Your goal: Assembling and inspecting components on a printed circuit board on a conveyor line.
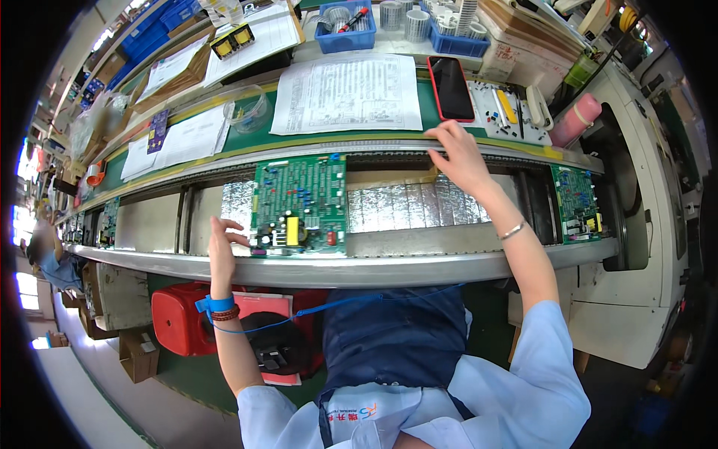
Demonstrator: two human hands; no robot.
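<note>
while the left hand [224, 239], fingers slightly parted, flanks the board [301, 196], the right hand [459, 156], loosely spread, hangs near the phone [451, 88].

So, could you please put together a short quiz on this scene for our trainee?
1. Which hand is nearer the middle circuit board?
2. True or false: the phone lies to the right of the wide printed sheet.
3. What colour is the corded wrist strap? A yellow; B blue; C green.

Key: 1. the left hand; 2. true; 3. B.
</note>
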